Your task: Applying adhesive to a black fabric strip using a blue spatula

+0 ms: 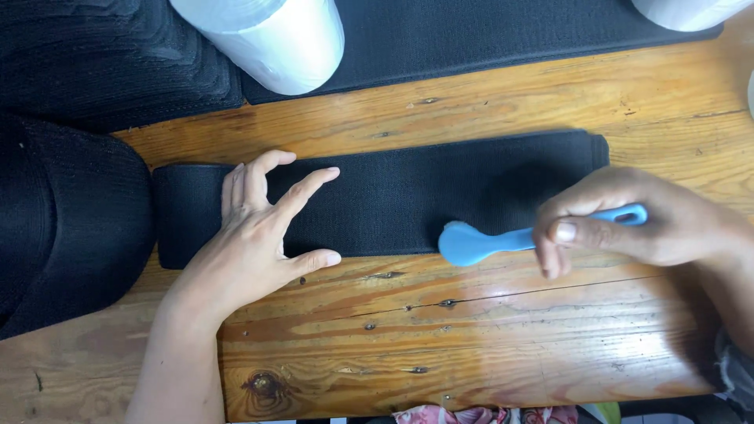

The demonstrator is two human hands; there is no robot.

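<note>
A flat black elastic fabric band (440,196) lies mid-frame on the orange-brown knotted wooden table (471,338); a light blue plastic brush-shaped tool (487,242) sits at centre right; a glossy white plastic roll (271,35) fills the upper left; darker black ribbed fabric (71,212) covers the left edge

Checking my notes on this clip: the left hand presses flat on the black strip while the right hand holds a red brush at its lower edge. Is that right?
Not quite: the brush is blue, not red, as the head view shows. The rest holds: the left hand presses flat on the black strip, and the right hand holds the brush at its lower edge.
</note>
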